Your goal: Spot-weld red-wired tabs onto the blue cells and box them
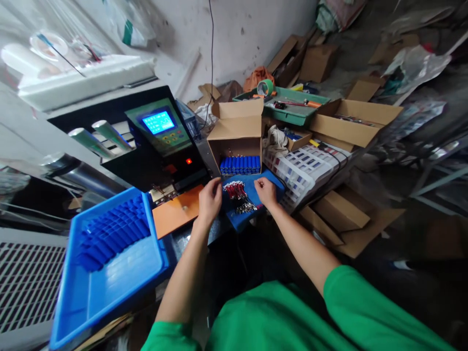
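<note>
My left hand is curled beside the orange board, its fingers drawn together. Whatever they may hold is too small to make out. Over the right part of a blue mat is my right hand, thumb and fingers pinched; anything between them is hidden. Between both hands lies a bundle of short red and black wires with white connectors at the far end. Just behind the mat, an open cardboard box on its side holds rows of blue cylindrical battery cells.
A black machine with a lit screen stands to the left, a row of metal parts at its base. Left of it, a blue bin holds many blue cells. Behind on the right are a green tray, a white crate and cardboard boxes.
</note>
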A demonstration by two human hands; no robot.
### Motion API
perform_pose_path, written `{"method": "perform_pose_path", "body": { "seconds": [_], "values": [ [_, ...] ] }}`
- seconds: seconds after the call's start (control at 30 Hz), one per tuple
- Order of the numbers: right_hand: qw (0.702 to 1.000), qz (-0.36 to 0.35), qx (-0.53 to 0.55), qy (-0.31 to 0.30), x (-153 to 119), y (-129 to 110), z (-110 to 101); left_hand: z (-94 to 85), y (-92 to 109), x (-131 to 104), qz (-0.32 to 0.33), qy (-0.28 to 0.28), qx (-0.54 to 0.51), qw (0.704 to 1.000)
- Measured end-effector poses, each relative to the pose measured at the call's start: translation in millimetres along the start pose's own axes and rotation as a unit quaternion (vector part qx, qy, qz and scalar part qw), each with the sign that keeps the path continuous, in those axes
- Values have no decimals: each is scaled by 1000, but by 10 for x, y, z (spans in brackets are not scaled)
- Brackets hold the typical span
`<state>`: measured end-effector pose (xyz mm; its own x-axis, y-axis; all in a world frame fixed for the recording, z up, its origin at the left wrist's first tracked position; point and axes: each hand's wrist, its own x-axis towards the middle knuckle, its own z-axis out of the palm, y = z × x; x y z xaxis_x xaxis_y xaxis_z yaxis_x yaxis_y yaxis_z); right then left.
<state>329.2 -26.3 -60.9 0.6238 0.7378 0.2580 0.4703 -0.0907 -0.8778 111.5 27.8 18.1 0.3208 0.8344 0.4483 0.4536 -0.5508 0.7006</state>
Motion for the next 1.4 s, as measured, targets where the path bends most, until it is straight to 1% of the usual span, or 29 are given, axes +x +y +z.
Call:
{"method": "perform_pose_path", "body": {
  "seconds": [0.07, 0.1, 0.17, 0.23, 0.3, 0.37, 0.43, 0.53, 0.6, 0.7, 0.77, 0.83, 0.9, 0.97, 1.03, 1.1, 1.2, 1.3, 1.33, 1.4],
  "values": [
    [1000, 3, -4, -1, 16, -2, -5, -113, 56, -417, 5, 39, -11, 999],
    [1000, 6, -7, -3, 28, -3, -10, -160, 42, -626, 5, 48, -5, 999],
    [1000, 16, -17, -14, 56, -7, -28, -236, -55, -1000, -5, 62, 15, 998],
    [999, 27, -28, -31, 85, -22, -54, -292, -198, -1271, -29, 83, 33, 996],
    [998, 30, -32, -47, 106, -63, -75, -331, -319, -1424, -54, 103, 33, 993],
    [997, 10, -29, -65, 112, -146, -75, -351, -383, -1476, -78, 114, 19, 990],
    [994, -33, -35, -93, 100, -276, -43, -352, -396, -1470, -98, 118, 1, 988],
    [982, -99, -77, -141, 53, -533, 60, -339, -374, -1442, -119, 116, -23, 986],
    [970, -124, -110, -176, -8, -719, 147, -333, -358, -1447, -126, 120, -42, 984],
    [937, -166, -165, -258, -193, -975, 269, -336, -341, -1489, -139, 159, -79, 974],
    [902, -210, -212, -311, -386, -1111, 324, -341, -331, -1522, -151, 194, -108, 963],
    [871, -237, -259, -343, -609, -1210, 350, -346, -318, -1546, -162, 219, -133, 953],
    [861, -238, -289, -345, -823, -1272, 352, -352, -298, -1564, -166, 236, -148, 946],
    [865, -226, -301, -331, -998, -1308, 351, -358, -269, -1580, -165, 251, -156, 941],
    [865, -230, -292, -337, -1126, -1326, 381, -359, -239, -1599, -167, 276, -166, 932],
    [860, -244, -276, -353, -1212, -1330, 462, -350, -222, -1613, -171, 308, -182, 918],
    [859, -249, -267, -358, -1280, -1304, 666, -327, -241, -1611, -180, 339, -196, 902],
    [868, -233, -266, -349, -1328, -1283, 822, -335, -249, -1613, -190, 330, -186, 906],
    [868, -233, -260, -353, -1358, -1290, 832, -352, -226, -1632, -191, 322, -181, 909],
    [872, -237, -238, -355, -1441, -1302, 785, -385, -136, -1707, -194, 302, -175, 917]
  ]
}}
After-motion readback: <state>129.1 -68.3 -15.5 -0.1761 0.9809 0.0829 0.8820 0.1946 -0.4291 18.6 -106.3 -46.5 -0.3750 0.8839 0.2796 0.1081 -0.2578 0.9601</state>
